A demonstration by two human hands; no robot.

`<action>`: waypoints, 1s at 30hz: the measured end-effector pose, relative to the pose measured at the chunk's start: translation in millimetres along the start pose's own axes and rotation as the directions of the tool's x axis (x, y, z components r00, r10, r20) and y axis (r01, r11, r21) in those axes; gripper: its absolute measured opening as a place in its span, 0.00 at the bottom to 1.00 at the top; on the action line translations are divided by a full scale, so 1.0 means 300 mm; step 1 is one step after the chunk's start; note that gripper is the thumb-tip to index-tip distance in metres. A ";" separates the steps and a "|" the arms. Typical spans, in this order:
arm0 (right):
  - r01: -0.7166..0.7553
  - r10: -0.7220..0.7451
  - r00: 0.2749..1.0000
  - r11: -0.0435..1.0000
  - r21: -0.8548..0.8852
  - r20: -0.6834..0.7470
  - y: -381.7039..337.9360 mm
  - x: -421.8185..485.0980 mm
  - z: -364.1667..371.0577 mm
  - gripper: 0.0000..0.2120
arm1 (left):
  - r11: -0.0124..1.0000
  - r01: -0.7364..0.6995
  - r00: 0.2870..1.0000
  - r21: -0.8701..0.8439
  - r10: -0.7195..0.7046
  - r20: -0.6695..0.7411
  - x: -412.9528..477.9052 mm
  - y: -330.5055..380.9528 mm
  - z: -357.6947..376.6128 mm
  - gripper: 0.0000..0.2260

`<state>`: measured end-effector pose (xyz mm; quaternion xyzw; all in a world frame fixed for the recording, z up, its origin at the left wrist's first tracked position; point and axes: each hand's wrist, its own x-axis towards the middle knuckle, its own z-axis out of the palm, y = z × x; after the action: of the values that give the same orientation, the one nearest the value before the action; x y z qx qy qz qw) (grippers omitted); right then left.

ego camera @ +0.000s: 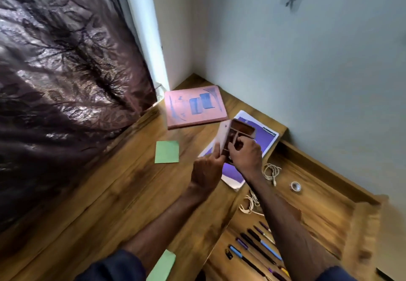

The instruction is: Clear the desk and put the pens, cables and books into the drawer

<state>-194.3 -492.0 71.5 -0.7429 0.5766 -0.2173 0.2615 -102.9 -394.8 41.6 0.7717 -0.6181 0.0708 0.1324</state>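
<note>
Head view, hands: the left hand (206, 171) and right hand (245, 155) hold a compartment tray (238, 131) up between them, tilted, above the desk (109, 193).
Head view, fingers: the left fingers pinch the tray's pale side. The right fingers are curled over its near rim and into a compartment. The picture is blurred here, so I cannot tell the finer grip.
Head view, drawer: the drawer (325, 210) stands open on the right, lower than the desktop.
Head view, done: the pens (252, 247) lie in a row in the drawer, the pale cables (271, 171) are coiled beyond them, and a tape roll (296, 186) sits near the far wall.
Head view, left: the pink book (194, 106) lies flat in the far corner of the desk. The purple book (263, 135) lies under the hands, at the desk edge beside the drawer. One green note (167, 151) is in mid-desk and another green note (162, 265) is near the person.
Head view, progress: I judge it past halfway, with the books, the tray and the notes yet to be cleared.
</note>
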 end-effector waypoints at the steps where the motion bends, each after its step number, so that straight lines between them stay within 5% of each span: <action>1: -0.046 0.046 0.999 0.999 -0.008 -0.006 0.034 0.003 -0.028 0.10 | 0.999 -0.048 0.999 -0.003 0.048 -0.024 0.003 0.043 0.007 0.08; 8: -0.223 0.222 0.974 0.974 -0.022 -0.043 0.303 -0.007 -0.232 0.04 | 0.915 -0.307 0.952 -0.261 0.293 -0.092 -0.029 0.304 0.035 0.20; 11: -0.220 0.219 0.976 0.974 -0.057 -0.018 0.430 -0.019 -0.306 0.07 | 0.882 -0.301 0.954 -0.363 0.283 -0.104 -0.020 0.375 0.028 0.22; 18: -0.032 0.007 0.992 0.978 -0.205 -0.125 0.643 -0.128 -0.439 0.13 | 0.778 0.159 0.982 -0.608 -0.064 0.175 0.089 0.554 0.052 0.28; 23: 0.110 -0.171 0.966 0.951 -0.290 -0.192 0.764 -0.213 -0.513 0.15 | 0.637 0.290 0.868 -0.714 0.139 0.477 0.114 0.657 0.092 0.28; 30: 0.197 -0.267 0.930 0.942 -0.272 -0.253 0.868 -0.257 -0.565 0.18 | 0.397 0.595 0.702 -0.699 0.167 0.693 0.109 0.714 0.135 0.34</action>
<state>-512.2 -492.3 33.9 -0.7931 0.5380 -0.2801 0.0552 -305.9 -480.2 37.0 0.6250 -0.4420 -0.5706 0.2974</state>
